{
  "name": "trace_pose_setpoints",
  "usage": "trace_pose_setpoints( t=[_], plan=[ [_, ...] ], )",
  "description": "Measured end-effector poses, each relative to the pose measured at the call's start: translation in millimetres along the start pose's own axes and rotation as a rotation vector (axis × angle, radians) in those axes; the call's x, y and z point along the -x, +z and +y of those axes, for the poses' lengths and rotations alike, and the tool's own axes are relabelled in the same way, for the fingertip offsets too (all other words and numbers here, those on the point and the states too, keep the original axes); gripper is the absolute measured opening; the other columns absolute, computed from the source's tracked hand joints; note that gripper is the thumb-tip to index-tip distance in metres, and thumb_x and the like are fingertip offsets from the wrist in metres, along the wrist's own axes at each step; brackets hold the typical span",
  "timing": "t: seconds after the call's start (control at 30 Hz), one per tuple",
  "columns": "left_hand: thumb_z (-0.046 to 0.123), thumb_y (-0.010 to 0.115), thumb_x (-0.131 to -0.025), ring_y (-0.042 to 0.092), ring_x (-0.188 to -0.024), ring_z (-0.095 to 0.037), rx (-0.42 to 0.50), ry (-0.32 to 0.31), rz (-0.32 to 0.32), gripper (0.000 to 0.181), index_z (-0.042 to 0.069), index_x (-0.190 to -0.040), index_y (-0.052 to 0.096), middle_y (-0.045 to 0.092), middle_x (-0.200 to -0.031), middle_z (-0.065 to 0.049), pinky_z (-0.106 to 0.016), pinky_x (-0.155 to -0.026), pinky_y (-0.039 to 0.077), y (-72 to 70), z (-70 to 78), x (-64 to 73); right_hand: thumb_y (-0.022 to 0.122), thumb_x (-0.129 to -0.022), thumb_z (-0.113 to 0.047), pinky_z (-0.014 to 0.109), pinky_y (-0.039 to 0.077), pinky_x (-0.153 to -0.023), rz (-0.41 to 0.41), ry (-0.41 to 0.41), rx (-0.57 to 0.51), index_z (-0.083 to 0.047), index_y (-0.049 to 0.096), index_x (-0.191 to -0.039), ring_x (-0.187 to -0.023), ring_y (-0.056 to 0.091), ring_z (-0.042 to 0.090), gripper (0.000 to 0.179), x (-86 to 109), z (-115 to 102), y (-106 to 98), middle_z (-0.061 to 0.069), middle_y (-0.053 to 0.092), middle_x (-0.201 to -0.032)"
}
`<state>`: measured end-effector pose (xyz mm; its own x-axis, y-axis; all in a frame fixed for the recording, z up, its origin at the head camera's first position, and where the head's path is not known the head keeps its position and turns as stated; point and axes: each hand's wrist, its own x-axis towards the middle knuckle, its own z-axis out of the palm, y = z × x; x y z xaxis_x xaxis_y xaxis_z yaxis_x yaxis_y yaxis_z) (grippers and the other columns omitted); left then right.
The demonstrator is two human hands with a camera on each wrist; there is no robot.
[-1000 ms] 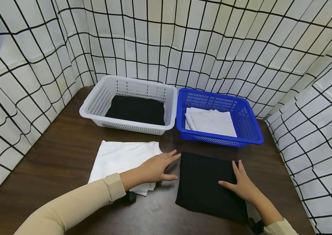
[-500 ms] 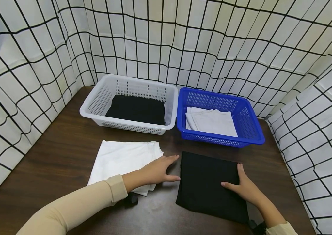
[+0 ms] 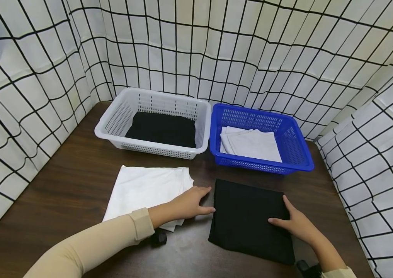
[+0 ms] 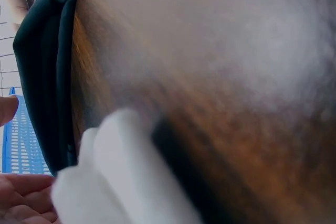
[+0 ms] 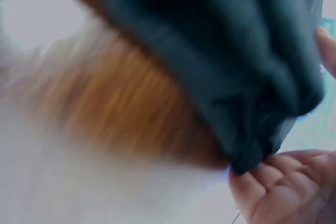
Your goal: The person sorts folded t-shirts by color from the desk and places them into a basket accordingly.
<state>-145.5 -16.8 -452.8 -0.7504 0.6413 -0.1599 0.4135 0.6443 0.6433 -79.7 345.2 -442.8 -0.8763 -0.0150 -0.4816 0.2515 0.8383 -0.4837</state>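
Note:
A folded black cloth (image 3: 248,220) lies flat on the brown table, right of centre in the head view. My left hand (image 3: 189,202) is at its left edge, thumb and fingers spread apart; whether it touches the cloth I cannot tell. On the right edge, my right hand (image 3: 297,224) has its thumb over the top. In the right wrist view, the fingers (image 5: 286,187) touch the cloth's layered edge, with the thumb apart from them. A folded white garment (image 3: 144,189) lies partly under my left forearm.
At the back left stands a white basket (image 3: 151,151) holding black folded cloth (image 3: 163,129). A blue basket (image 3: 252,164) beside it holds white folded cloth (image 3: 252,144). White sheeting behind a black wire grid (image 3: 182,50) encloses the back and sides.
My right hand has shifted slightly right and down along the black cloth's edge, its thumb moving outward. My left hand has lowered a little. The cloths stay put.

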Motion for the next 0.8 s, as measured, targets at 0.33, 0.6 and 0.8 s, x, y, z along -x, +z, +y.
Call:
trace_pose_setpoints(
  t=[0.33,0.6,0.8],
  plan=[
    [0.039,0.068,-0.093,0.047,-0.138,-0.037,0.090,-0.021,0.031,0.073,-0.003,-0.147,0.044,0.051,-0.147,-0.023,-0.049,-0.114,0.041,2.8,-1.9,-3.3,0.063,-0.089,-0.060,0.071,0.028,-0.111,0.012,0.035,0.012,-0.002,-0.007,-0.158,-0.142,0.018,0.059,0.114,2.6,12,7,0.037,0.004,-0.159],
    [0.037,0.068,-0.093,0.059,-0.126,-0.031,0.301,-0.102,0.043,0.072,-0.002,-0.148,0.042,0.060,-0.137,-0.019,-0.047,-0.104,0.050,6.3,3.0,-3.1,0.063,-0.090,-0.059,0.072,0.027,-0.111,0.019,0.040,-0.029,-0.003,-0.007,-0.158,-0.143,0.016,0.058,0.112,4.6,9,8,0.036,0.006,-0.160],
    [0.040,0.067,-0.094,0.058,-0.128,-0.029,0.478,-0.163,0.044,0.071,0.000,-0.148,0.044,0.062,-0.137,-0.016,-0.046,-0.108,0.047,11.9,6.5,-6.8,0.062,-0.091,-0.058,0.070,0.023,-0.115,0.012,0.048,-0.081,-0.001,-0.005,-0.158,-0.146,0.013,0.055,0.111,5.8,3,4,0.035,0.004,-0.161]
  ],
)
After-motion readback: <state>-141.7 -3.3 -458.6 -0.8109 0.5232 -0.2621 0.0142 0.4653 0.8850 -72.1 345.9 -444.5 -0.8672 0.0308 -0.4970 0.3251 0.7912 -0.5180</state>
